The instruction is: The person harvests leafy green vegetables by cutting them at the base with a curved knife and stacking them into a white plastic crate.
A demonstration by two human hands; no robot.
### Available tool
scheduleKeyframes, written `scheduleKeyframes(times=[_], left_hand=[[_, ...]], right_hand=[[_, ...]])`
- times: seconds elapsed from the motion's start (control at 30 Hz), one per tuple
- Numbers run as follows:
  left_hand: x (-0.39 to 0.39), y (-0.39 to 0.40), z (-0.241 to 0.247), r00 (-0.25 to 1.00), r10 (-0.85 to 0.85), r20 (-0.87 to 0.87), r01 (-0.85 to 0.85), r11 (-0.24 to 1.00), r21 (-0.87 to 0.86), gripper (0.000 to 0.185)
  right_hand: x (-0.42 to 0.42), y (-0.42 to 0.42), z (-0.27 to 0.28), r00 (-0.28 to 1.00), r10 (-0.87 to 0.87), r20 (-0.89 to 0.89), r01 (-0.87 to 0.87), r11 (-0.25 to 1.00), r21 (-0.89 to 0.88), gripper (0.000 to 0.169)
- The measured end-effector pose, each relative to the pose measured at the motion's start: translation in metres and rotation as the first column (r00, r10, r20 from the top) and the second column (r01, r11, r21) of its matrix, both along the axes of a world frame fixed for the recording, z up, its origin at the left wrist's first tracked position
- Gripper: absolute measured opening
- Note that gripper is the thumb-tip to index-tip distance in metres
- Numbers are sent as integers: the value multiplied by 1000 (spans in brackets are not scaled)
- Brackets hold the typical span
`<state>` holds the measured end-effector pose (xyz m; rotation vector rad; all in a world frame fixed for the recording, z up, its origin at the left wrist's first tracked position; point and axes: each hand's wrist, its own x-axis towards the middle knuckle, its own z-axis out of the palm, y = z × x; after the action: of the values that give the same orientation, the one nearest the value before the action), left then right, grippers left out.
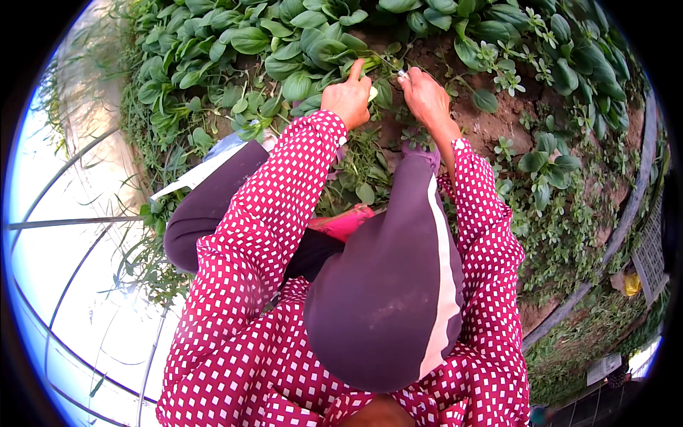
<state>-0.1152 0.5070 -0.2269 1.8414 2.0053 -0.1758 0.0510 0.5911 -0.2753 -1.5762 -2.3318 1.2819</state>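
My left hand (348, 100) is at the edge of a dense patch of bok choy (251, 40). Its fingers are curled around a pale green stalk (373, 94), while the index finger stretches forward against the stems of a bok choy plant (371, 64). To the right, my right hand (426, 97) grips a small bladed tool (401, 73). Only its metal collar and a thin blade show; the handle is hidden in the fist. The blade points up and left, towards the stems by my left index finger.
Bare brown soil (493, 120) with low weeds (565, 229) lies to the right, bounded by a grey hose or pipe (627, 219). A plastic crate (650, 267) stands at the far right. My bent knees (384, 320) are close below. Metal hoops (74, 220) and pale sheeting line the left.
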Motion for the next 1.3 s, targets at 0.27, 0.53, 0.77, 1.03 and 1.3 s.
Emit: scheduleKeyframes(times=[0.27, 0.53, 0.77, 1.03, 1.3], left_hand=[[-7, -9, -4, 996, 62, 69, -60, 998, -28, 41], [-22, -6, -3, 972, 157, 178, -144, 986, -85, 53], [-29, 4, -2, 959, 200, 199, -173, 974, -149, 62], [-34, 7, 3, 976, 128, 174, -99, 981, -165, 59], [-30, -5, 37, 830, 59, 554, -132, 987, 94, 61]], right_hand=[[7, 20, -44, 991, -130, -34, 117, 958, -260, 42], [10, 16, -41, 993, -91, -69, 69, 961, -268, 39], [0, 21, -43, 998, -44, -39, 31, 959, -282, 40], [8, 28, -35, 995, 105, -2, -102, 962, -254, 40], [32, 0, 0, 614, -711, -341, 306, 614, -728, 34]])
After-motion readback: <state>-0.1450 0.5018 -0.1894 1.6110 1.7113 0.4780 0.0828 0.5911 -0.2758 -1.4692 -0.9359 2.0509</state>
